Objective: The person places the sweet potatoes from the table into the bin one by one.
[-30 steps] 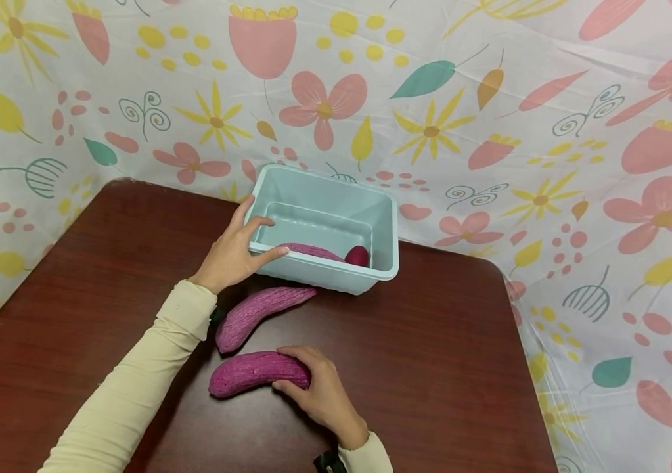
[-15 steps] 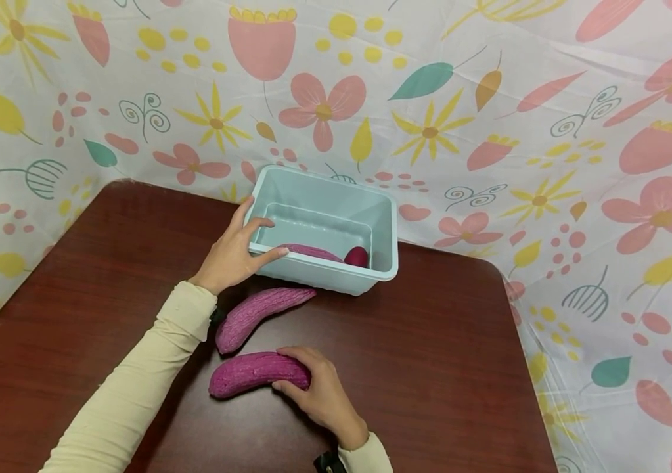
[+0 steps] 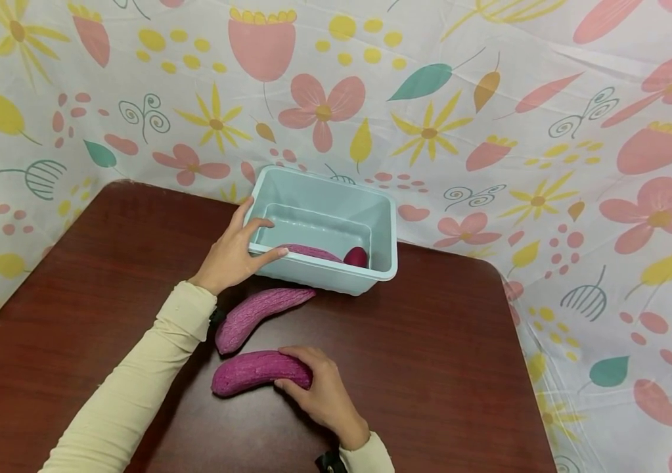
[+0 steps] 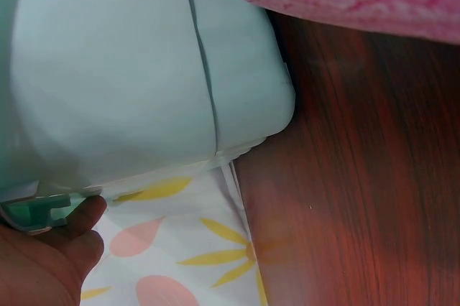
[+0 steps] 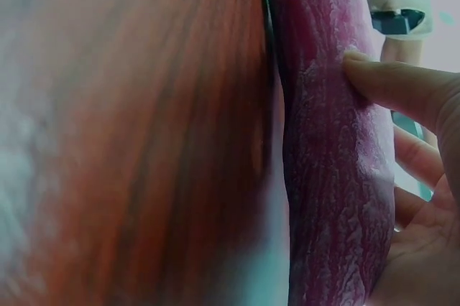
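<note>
My left hand (image 3: 229, 256) holds the near left corner of a pale blue plastic box (image 3: 336, 278). Its thumb lies over the front rim and a finger reaches inside; the left wrist view shows the hand (image 4: 47, 259) at the rim. My right hand (image 3: 325, 394) grips the right end of a long, curved, wrinkled purple vegetable (image 3: 247, 373), thumb on the near side and fingers beyond. That vegetable (image 5: 334, 155) looks large in the right wrist view. A second, paler purple vegetable (image 3: 255, 315) lies just behind it, near the left wrist.
Inside the box rest a pink-purple vegetable (image 3: 314, 252), partly hidden by the front wall, and a dark red rounded thing (image 3: 356, 257). The brown table (image 3: 430, 355) has rounded back corners. A flower-patterned cloth (image 3: 489, 98) hangs behind and at the sides.
My right hand and the vegetable it grips have shifted very slightly to the right. The left hand and the box look the same.
</note>
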Demonstrator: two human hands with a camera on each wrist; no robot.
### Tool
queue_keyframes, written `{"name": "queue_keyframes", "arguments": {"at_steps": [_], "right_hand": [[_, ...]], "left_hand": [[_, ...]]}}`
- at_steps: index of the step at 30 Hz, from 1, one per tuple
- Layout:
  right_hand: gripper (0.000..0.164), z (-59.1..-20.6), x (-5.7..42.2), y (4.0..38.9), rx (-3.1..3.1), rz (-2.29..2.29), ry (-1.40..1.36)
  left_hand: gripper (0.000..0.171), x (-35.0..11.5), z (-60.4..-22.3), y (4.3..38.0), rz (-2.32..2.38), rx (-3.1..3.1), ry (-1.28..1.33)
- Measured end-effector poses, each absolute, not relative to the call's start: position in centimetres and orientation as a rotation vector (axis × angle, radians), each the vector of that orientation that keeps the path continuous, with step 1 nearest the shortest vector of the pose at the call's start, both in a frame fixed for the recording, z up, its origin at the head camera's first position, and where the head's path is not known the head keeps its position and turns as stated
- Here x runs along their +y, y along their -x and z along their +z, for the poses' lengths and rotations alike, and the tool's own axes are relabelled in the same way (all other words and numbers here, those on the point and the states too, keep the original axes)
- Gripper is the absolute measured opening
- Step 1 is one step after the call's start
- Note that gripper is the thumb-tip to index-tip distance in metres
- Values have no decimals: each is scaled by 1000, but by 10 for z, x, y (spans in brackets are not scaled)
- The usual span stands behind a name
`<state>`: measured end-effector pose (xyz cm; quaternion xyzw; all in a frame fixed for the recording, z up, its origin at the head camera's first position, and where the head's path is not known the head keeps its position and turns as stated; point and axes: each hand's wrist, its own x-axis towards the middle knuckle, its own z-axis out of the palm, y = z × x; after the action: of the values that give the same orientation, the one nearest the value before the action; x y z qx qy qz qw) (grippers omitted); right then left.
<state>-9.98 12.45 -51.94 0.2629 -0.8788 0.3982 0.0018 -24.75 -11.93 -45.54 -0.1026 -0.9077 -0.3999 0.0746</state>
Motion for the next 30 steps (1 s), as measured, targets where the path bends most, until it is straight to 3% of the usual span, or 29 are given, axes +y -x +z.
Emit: {"name": "queue_keyframes", "arguments": {"at_steps": [30], "right_hand": [[45,-484,140,121,-2612,1174,-887]], "left_hand": [[69,-119,-455,245,-1189,-2735,306]]}}
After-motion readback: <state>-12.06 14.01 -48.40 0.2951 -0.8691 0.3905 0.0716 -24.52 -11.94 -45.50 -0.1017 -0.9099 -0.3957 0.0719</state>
